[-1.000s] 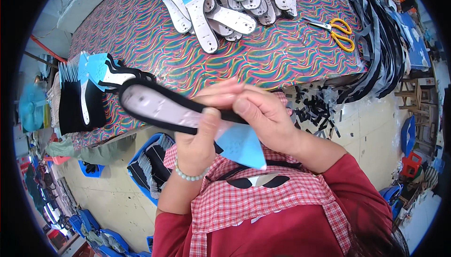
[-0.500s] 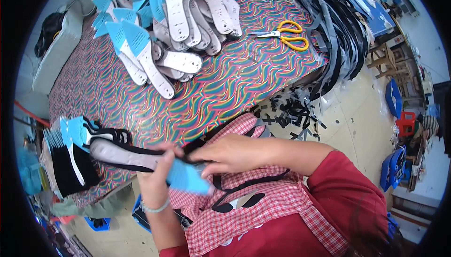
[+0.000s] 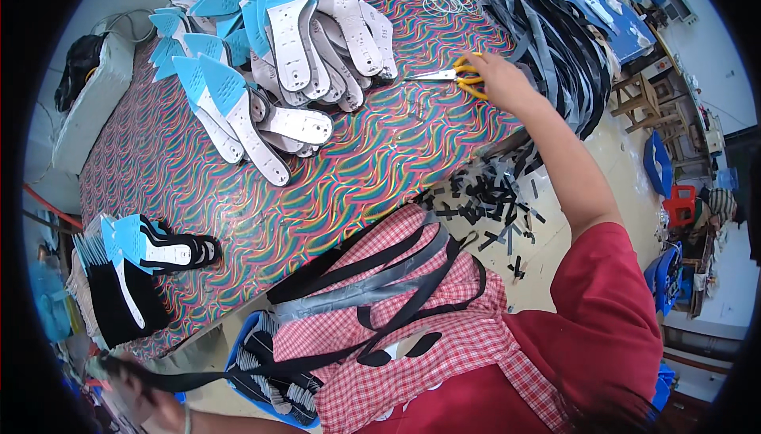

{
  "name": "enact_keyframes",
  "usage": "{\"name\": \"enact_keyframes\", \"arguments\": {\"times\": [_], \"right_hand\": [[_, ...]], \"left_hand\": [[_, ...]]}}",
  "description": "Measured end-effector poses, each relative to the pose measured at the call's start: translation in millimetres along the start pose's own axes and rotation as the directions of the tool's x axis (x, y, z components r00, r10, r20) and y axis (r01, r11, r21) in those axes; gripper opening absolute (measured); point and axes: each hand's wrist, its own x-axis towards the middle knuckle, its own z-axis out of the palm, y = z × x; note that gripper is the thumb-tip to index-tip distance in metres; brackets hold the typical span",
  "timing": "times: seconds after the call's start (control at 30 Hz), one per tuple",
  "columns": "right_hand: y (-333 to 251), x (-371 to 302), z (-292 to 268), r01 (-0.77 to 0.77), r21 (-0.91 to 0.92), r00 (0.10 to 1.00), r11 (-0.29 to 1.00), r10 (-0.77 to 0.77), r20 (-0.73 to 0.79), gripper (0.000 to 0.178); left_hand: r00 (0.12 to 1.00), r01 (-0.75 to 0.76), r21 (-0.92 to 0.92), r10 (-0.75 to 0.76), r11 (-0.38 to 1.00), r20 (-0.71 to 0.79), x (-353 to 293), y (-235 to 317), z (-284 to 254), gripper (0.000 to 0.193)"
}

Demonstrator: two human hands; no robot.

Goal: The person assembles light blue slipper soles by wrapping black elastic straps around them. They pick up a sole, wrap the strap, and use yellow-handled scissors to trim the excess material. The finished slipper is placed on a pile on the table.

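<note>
At the table's right side my right hand (image 3: 504,84) has its fingers closed round the yellow handles (image 3: 469,79) of a pair of scissors. Their metal blades (image 3: 432,76) point left over the patterned cloth. Low at the far left, my left hand (image 3: 149,398) is blurred and holds one end of a black strip (image 3: 273,368). A pale shape by its fingers is too smeared to name. The strip stretches across to my lap, where a grey strip (image 3: 349,290) and more black strips lie over a red checked apron (image 3: 468,351).
White insoles with blue toe ends (image 3: 288,42) are heaped on the table (image 3: 380,149). A smaller stack of black-edged insoles (image 3: 166,253) lies at its left corner. Long black strips (image 3: 555,53) hang off the right edge; black scraps (image 3: 499,196) litter the floor. A blue bin (image 3: 246,339) stands below.
My right hand has left the insole at my lap and taken hold of the scissors. My left hand has moved down and left, drawing the black strip out across my lap.
</note>
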Motion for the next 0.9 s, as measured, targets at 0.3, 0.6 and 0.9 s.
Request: {"name": "enact_keyframes", "arguments": {"times": [0.3, 0.6, 0.9], "right_hand": [[-133.2, -110.5, -8.0, 0.013, 0.894, 0.993, 0.448, 0.099, -0.065, 0.08], [-258.5, -125.3, -16.5, -0.057, 0.969, 0.776, 0.242, -0.6, 0.196, 0.082], [-268.1, -104.4, -18.8, 0.114, 0.902, 0.903, 0.416, -0.422, 0.081, 0.082]], "left_hand": [[0.837, 0.53, 0.397, -0.539, 0.749, -0.101, -71.2, -213.1, 94.2, 0.026], [0.635, 0.763, 0.007, -0.75, 0.647, 0.187, -66.1, -203.1, 106.4, 0.024], [0.609, 0.771, 0.169, -0.789, 0.614, 0.086, -60.7, -210.4, 104.4, 0.025]]}}
